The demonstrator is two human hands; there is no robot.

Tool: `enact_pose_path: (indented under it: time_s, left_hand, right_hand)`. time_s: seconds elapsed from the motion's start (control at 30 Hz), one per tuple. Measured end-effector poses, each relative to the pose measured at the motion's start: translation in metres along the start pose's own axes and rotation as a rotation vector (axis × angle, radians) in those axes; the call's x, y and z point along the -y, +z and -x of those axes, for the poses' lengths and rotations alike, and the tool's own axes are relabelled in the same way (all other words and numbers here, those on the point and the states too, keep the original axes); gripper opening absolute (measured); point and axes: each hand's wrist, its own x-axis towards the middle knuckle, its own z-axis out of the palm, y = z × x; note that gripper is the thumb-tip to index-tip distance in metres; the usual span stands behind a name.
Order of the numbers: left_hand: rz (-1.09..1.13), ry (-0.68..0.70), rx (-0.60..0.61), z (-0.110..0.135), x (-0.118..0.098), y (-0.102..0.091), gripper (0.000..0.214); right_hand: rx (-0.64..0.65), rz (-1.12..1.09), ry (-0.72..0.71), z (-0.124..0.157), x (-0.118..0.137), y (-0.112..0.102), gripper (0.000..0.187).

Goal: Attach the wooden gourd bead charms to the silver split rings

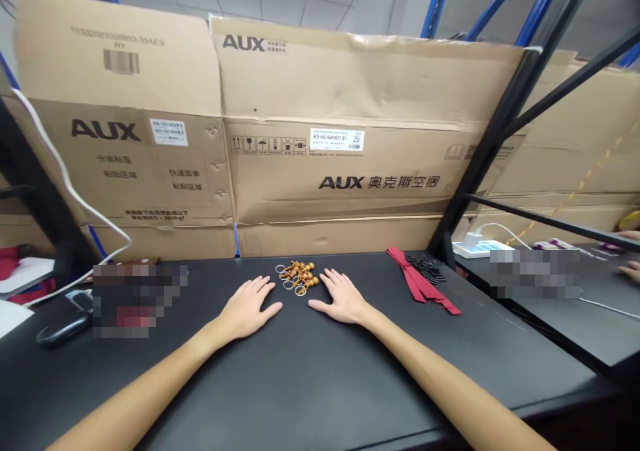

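In the head view, mosaic patches hide much at both sides: one at the left of the frame covers a dark item on the black table (300, 384), and another at the right covers whatever lies on the neighbouring surface. A co-worker's hands (633, 271) are cut off by the right edge, and the person's two forearms run out at the bottom. The small gold beaded keyrings (306, 276), in the centre of the frame, form one pile, too overlapped to count in full; at least three metal rings show. Two bare hands flank it: the left hand (250, 308) just to its left and the right hand (340, 298) just to its right. Each lies palm down with fingers extended and thumb spread apart; whether the fingertips touch the keyrings is hard to tell. Right of centre are at least two red strips (415, 283), crossing each other, and beside them one heap of black pieces (429, 269), too tangled to count. Behind stands cardboard (390, 91) bearing three large AUX prints and two white labels; the finest lettering is illegible. One white cable (64, 170) hangs at the left, its upper end hidden.
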Motion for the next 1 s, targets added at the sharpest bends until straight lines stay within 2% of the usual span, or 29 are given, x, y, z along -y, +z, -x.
enact_pose_path:
  time_s: [0.3, 0.53, 0.67, 0.83, 1.0]
  left_hand:
    - [0.027, -0.002, 0.071, -0.002, 0.007, -0.003, 0.072]
    - [0.048, -0.008, 0.056, -0.002, 0.014, -0.002, 0.072]
    - [0.055, 0.014, 0.091, 0.002, 0.008, -0.004, 0.073]
    - [0.08, 0.065, 0.104, 0.012, -0.009, -0.008, 0.072]
    - [0.076, 0.099, 0.108, 0.015, -0.014, -0.003, 0.07]
  right_hand:
    - [0.004, -0.011, -0.021, -0.005, -0.008, -0.005, 0.095]
    - [0.004, -0.001, -0.022, -0.005, -0.007, -0.005, 0.095]
    - [0.003, -0.001, -0.021, -0.004, -0.005, -0.007, 0.096]
    - [-0.001, -0.002, -0.028, -0.005, -0.006, -0.005, 0.098]
    - [-0.016, -0.016, -0.045, -0.006, -0.008, -0.003, 0.097]
